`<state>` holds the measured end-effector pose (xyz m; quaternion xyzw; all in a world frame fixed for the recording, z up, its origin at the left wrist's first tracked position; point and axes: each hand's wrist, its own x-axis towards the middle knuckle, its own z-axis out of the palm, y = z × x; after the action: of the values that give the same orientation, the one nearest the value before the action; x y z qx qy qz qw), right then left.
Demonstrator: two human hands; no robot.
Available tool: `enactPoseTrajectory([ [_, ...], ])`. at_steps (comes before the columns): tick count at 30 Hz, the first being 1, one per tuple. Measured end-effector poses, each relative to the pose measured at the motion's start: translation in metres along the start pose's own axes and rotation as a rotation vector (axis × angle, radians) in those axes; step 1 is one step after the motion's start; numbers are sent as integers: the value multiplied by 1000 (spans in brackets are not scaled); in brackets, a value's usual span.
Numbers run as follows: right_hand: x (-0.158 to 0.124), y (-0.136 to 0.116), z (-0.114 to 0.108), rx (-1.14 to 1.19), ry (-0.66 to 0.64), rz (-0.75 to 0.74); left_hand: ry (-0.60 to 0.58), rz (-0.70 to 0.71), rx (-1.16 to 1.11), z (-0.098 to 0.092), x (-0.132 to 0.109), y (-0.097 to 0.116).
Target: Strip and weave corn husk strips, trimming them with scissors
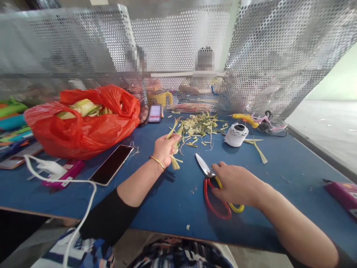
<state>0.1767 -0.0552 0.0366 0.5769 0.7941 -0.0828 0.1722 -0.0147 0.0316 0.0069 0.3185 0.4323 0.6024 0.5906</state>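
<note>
My left hand [164, 148] is closed around a small bundle of pale green-yellow husk strips [175, 162], whose ends stick out above and below the fingers. Over the scissors [206, 169], my right hand [232, 182] has its fingers bent at the pivot and its thumb by the red handle. The scissors' blades are together and point away from me; one handle loop is red, the other yellow. Part of the yellow loop is hidden under the hand. Beyond my left hand lies a loose heap of cut husk scraps [199, 124].
A red plastic bag [83, 139] of husks fills the left, near a phone [113, 164] and a white cable [92, 201]. A white thread spool [236, 135] and yellow-handled tool [245, 119] stand right. A perforated metal screen [178, 41] borders the blue table [167, 212]; people sit behind it.
</note>
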Motion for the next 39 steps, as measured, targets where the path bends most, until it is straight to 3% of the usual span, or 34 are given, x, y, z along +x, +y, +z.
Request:
enactPoseTrajectory([
  [5,-1,-4,11,44,-53,24,67,64,65,-1,3,-1],
  [10,15,-10,20,10,107,138,114,123,124,-1,6,-6],
  [13,25,0,21,177,165,145,119,141,153,-2,6,-8],
  [16,30,9,22,642,211,105,136,177,211,-3,7,-11],
  [19,32,9,26,1359,217,-81,153,260,305,-5,8,-11],
  [21,30,4,28,1743,172,-229,166,329,384,-6,8,-11],
  [23,28,-2,30,1954,89,-332,178,381,463,-8,9,-11],
  [31,22,-8,38,2146,-221,-545,242,418,616,-9,11,-11],
  [39,24,-9,37,2206,-276,-578,228,397,668,-5,4,-16],
])
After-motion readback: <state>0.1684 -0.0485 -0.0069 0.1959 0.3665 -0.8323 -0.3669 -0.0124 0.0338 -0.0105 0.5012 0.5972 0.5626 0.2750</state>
